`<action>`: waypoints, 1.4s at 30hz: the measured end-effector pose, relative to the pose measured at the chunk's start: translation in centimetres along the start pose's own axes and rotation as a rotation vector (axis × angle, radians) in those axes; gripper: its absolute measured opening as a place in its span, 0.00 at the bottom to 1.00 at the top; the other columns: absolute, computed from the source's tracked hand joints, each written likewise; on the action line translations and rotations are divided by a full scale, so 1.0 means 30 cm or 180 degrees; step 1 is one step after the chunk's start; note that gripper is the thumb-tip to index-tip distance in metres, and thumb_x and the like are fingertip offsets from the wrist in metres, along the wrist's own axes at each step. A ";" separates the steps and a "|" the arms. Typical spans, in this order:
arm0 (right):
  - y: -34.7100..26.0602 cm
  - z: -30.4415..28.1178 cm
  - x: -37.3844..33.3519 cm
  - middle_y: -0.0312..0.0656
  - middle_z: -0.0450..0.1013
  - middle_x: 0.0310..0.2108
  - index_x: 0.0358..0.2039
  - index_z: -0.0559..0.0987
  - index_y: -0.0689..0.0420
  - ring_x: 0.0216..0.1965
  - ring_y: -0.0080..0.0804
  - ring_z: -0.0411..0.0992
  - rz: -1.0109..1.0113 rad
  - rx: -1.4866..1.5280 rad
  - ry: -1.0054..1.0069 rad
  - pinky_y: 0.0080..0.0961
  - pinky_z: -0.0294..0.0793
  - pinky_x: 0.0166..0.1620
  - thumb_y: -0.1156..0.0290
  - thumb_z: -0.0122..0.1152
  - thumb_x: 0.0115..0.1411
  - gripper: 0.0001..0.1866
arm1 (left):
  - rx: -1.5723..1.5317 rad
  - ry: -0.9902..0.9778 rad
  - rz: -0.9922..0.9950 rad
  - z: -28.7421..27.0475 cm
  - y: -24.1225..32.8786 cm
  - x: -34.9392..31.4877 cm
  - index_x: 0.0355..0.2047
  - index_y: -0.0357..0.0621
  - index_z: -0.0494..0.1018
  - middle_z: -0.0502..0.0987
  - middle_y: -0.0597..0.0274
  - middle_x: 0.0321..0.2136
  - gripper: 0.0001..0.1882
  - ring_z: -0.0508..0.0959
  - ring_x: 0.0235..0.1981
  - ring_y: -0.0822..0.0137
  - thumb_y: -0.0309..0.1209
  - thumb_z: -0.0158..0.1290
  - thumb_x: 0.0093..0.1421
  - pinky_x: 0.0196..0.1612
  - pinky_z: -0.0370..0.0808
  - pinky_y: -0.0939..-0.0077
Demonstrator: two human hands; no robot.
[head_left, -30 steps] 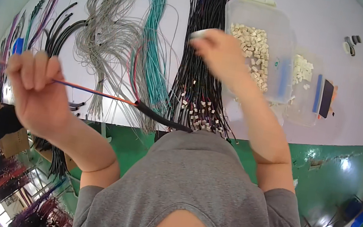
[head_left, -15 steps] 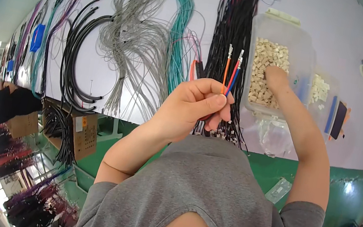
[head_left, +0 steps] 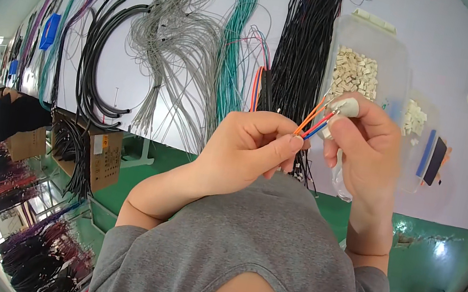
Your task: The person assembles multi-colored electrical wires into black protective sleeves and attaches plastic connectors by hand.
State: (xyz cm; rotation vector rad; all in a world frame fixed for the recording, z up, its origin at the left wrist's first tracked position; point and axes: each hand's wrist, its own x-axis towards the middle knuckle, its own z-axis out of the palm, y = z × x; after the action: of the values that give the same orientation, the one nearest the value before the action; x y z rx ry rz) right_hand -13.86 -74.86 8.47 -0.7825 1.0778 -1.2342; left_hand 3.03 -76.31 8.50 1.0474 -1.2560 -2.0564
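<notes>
My left hand [head_left: 259,147] is closed, thumb against fingers, around a few short wires [head_left: 312,123] in orange, red and blue. Their bare metal ends point up and to the right. My right hand [head_left: 369,142] meets them there, thumb and index finger pinched at the wire tips. A white covering [head_left: 348,107] wraps the index fingertip. Whatever small piece sits in that pinch is hidden by the fingers. Behind the right hand stands a clear plastic bin [head_left: 380,43] holding many small cream connector housings [head_left: 356,74].
Bundles of black wires [head_left: 306,40], teal wires [head_left: 239,15] and grey wires [head_left: 183,43] lie across the white table [head_left: 463,161]. Thick black cables [head_left: 96,59] curve at left. Right of the bin are loose white pieces [head_left: 415,117] and a dark flat object [head_left: 435,161]. Another person [head_left: 12,123] is at far left.
My right hand has left the housings in the bin and come down and toward the left hand, to the wire tips. The left hand's wires now lean to the right.
</notes>
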 end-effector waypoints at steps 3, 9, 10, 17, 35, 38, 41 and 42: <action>0.012 -0.002 -0.015 0.34 0.65 0.18 0.26 0.71 0.63 0.16 0.15 0.63 -0.0186 0.0088 -0.0110 0.11 0.62 0.17 0.79 0.51 0.50 0.02 | -0.0079 0.0189 0.0163 0.007 -0.010 -0.003 0.30 0.35 0.70 0.70 0.68 0.17 0.08 0.66 0.17 0.83 0.29 0.46 0.55 0.18 0.61 0.92; 0.047 0.009 -0.035 0.36 0.65 0.22 0.28 0.71 0.64 0.18 0.16 0.63 -0.0475 0.0117 -0.0013 0.11 0.63 0.19 0.80 0.49 0.51 0.03 | -0.0063 0.0687 0.0609 0.002 -0.041 0.000 0.29 0.35 0.71 0.69 0.69 0.19 0.06 0.64 0.19 0.84 0.26 0.50 0.51 0.21 0.58 0.91; 0.051 0.011 -0.036 0.37 0.66 0.23 0.29 0.71 0.64 0.19 0.17 0.64 -0.0490 0.0147 -0.0071 0.13 0.64 0.20 0.80 0.48 0.51 0.04 | 0.0343 0.0720 0.0921 -0.005 -0.047 0.001 0.28 0.36 0.72 0.68 0.70 0.19 0.05 0.63 0.19 0.84 0.25 0.51 0.50 0.20 0.57 0.90; 0.082 -0.016 -0.020 0.44 0.67 0.36 0.42 0.66 0.65 0.32 0.25 0.67 -0.0174 0.1609 -0.0582 0.18 0.67 0.34 0.70 0.46 0.56 0.15 | -0.0162 0.0843 0.0866 -0.004 -0.030 -0.031 0.24 0.37 0.71 0.66 0.73 0.17 0.03 0.61 0.18 0.85 0.24 0.53 0.49 0.19 0.56 0.91; 0.086 0.019 -0.045 0.48 0.68 0.38 0.39 0.68 0.61 0.37 0.32 0.69 -0.0577 0.1564 -0.0540 0.22 0.68 0.38 0.74 0.45 0.55 0.11 | -0.0152 0.0729 0.0953 0.015 -0.023 -0.058 0.22 0.37 0.68 0.67 0.73 0.16 0.03 0.60 0.16 0.87 0.23 0.51 0.50 0.16 0.54 0.92; 0.092 0.022 -0.042 0.48 0.68 0.38 0.39 0.68 0.61 0.37 0.33 0.69 -0.0676 0.1474 -0.0510 0.22 0.68 0.38 0.74 0.45 0.55 0.10 | -0.0106 0.0758 0.0946 0.014 -0.023 -0.059 0.21 0.37 0.68 0.67 0.73 0.16 0.04 0.59 0.15 0.87 0.23 0.51 0.50 0.16 0.54 0.92; 0.092 0.028 -0.045 0.48 0.68 0.38 0.38 0.68 0.61 0.36 0.33 0.69 -0.0753 0.1332 -0.0405 0.23 0.68 0.38 0.75 0.45 0.55 0.10 | -0.0161 0.0757 0.0938 0.012 -0.025 -0.060 0.21 0.37 0.68 0.67 0.73 0.15 0.04 0.60 0.15 0.87 0.23 0.51 0.50 0.16 0.54 0.92; 0.092 0.030 -0.046 0.48 0.68 0.38 0.38 0.68 0.61 0.36 0.33 0.69 -0.0753 0.1223 -0.0278 0.23 0.68 0.38 0.75 0.45 0.55 0.10 | -0.0121 0.0749 0.0944 0.013 -0.024 -0.060 0.21 0.37 0.68 0.67 0.72 0.15 0.04 0.60 0.16 0.87 0.23 0.51 0.50 0.17 0.55 0.92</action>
State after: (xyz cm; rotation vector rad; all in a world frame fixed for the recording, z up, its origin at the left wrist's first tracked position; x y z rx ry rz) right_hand -12.05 -73.05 6.53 -0.6701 0.6598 -1.5357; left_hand 3.72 -74.47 8.59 0.9870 -1.1686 -1.6759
